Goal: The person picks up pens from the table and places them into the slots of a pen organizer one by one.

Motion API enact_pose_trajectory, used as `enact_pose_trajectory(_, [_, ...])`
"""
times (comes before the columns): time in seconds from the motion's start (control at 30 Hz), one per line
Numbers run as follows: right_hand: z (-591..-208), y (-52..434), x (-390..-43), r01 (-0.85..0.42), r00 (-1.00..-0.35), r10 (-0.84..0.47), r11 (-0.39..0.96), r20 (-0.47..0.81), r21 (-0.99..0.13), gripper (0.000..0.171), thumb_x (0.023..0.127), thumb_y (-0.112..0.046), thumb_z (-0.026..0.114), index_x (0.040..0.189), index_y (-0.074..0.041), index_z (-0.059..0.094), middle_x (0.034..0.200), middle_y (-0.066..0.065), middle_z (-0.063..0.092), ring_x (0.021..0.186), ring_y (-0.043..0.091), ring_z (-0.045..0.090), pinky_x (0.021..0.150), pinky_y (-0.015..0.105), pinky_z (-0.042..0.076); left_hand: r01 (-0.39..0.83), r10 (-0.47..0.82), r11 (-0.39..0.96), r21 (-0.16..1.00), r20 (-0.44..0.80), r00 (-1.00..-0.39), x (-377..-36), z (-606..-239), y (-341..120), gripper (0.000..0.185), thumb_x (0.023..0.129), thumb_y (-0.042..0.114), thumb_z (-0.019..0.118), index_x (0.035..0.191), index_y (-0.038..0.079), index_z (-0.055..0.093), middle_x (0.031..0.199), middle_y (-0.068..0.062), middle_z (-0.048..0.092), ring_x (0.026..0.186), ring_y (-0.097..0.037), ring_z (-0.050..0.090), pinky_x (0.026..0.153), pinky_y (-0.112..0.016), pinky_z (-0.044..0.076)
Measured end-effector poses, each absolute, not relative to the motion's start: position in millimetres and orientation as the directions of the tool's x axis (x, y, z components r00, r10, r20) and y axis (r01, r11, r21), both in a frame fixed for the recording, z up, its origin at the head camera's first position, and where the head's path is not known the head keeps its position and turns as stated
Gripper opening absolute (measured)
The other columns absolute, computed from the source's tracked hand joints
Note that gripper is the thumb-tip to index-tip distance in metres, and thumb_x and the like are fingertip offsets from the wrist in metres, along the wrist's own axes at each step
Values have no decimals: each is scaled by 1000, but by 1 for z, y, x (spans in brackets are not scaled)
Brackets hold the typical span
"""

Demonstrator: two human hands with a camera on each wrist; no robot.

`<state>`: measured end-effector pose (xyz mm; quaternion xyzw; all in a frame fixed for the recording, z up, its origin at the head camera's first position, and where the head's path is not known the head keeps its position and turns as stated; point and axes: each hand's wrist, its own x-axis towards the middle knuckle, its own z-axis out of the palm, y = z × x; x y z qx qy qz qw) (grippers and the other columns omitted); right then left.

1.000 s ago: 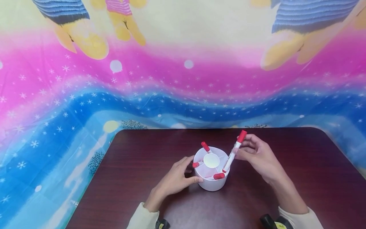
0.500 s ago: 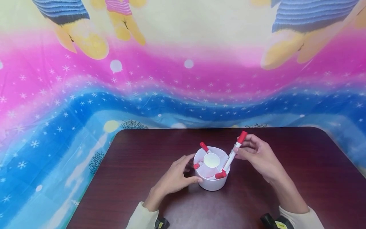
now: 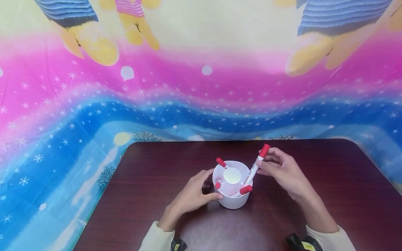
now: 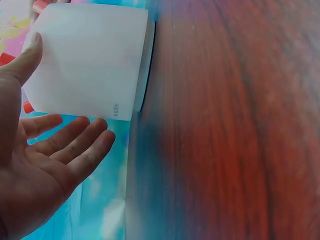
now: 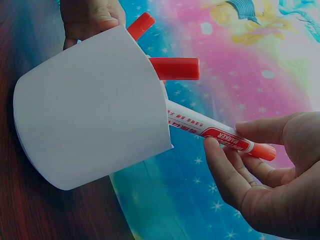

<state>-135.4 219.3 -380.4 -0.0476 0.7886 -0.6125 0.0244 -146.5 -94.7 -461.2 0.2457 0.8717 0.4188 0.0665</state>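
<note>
A round white divided pen holder (image 3: 233, 203) stands on the table, with several red-capped markers leaning out around its rim. My left hand (image 3: 195, 194) rests against the holder's left side. Its thumb touches the wall and its fingers (image 4: 90, 159) lie fairly straight in the left wrist view. With thumb and fingertips, my right hand (image 3: 288, 176) pinches a white marker (image 3: 253, 170) near its red end. That marker tilts, its lower end inside the holder's right compartment and hidden by the wall. Another marker's red cap (image 5: 175, 68) sticks out beside it in the right wrist view.
The dark red-brown wooden table (image 3: 141, 174) has rounded far corners. Behind it hangs a colourful printed cloth (image 3: 201, 87). A round cup-like section (image 3: 232, 175) forms the holder's centre. Black devices with yellow labels (image 3: 307, 246) sit at both wrists.
The holder has turned counterclockwise as seen from above: its far marker shifted left, its left one nearer, its near one right. The pinched marker's lower end has sunk into the holder.
</note>
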Motion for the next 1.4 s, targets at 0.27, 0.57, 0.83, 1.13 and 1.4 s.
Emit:
enact_pose_trajectory(0.27, [-384,217,-137,-32,-995,-100,238,9,-971,50,103,-14,73,144,3,49,120,23,64,97,10,78,88,31,66,364,483,515,776,88,-871,-146,-462,-94,90,87,50,89,162,26,46,137,3,64,120,-16,68,101,-30,62])
enact_pose_trajectory(0.57, [-390,213,-142,-34,-995,-103,188,15,-982,48,104,-11,71,144,6,49,117,18,66,95,8,77,87,32,67,351,475,519,779,79,-877,-145,-461,-94,90,87,51,89,162,26,46,136,3,64,119,-16,69,101,-31,62])
enact_pose_trajectory(0.83, [-394,212,-143,-3,-996,-82,238,-17,-971,48,105,-18,72,142,4,53,122,23,67,95,9,77,85,32,67,335,470,517,788,66,-880,-144,-460,-93,91,86,51,89,163,27,46,137,4,64,119,-15,69,102,-31,62])
enact_pose_trajectory(1.13, [-395,214,-145,10,-997,-65,274,-29,-962,48,105,-21,72,142,3,54,123,26,68,96,9,78,87,39,67,345,471,518,782,76,-879,-144,-460,-92,90,87,51,88,162,24,46,139,1,64,120,-18,70,102,-33,62])
enact_pose_trajectory(1.4, [-400,210,-146,-2,-998,-56,283,-14,-959,48,105,-20,72,142,3,54,125,26,68,94,7,76,84,30,67,334,470,519,787,64,-881,-144,-460,-92,91,87,52,88,163,26,45,143,2,63,121,-16,68,102,-29,61])
